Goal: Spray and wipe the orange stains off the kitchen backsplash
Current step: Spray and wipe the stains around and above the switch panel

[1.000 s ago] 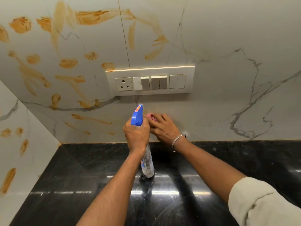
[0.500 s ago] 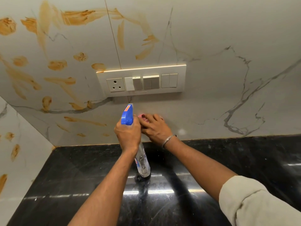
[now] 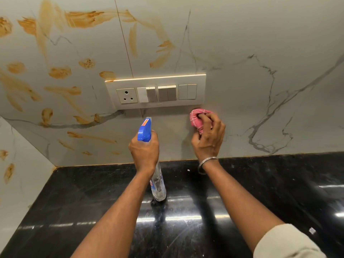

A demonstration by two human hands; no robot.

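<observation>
The glossy white marble-look backsplash (image 3: 242, 43), veined in grey, carries many orange stains (image 3: 83, 18), streaky smears and round blotches, across its left half. Beneath runs one polished black stone counter (image 3: 279, 183), and one cream switch panel (image 3: 156, 79) holds one socket and six rockers. The left hand (image 3: 144, 151) grips one clear, blue-headed spray bottle (image 3: 144, 133) upright; the right hand (image 3: 208, 140) pinches one bunched pink cloth (image 3: 195, 120) against the tile.

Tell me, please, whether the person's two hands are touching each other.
Apart. The head view shows bare backsplash between the left hand, gripping the spray bottle, and the right hand, holding the pink cloth.
</observation>
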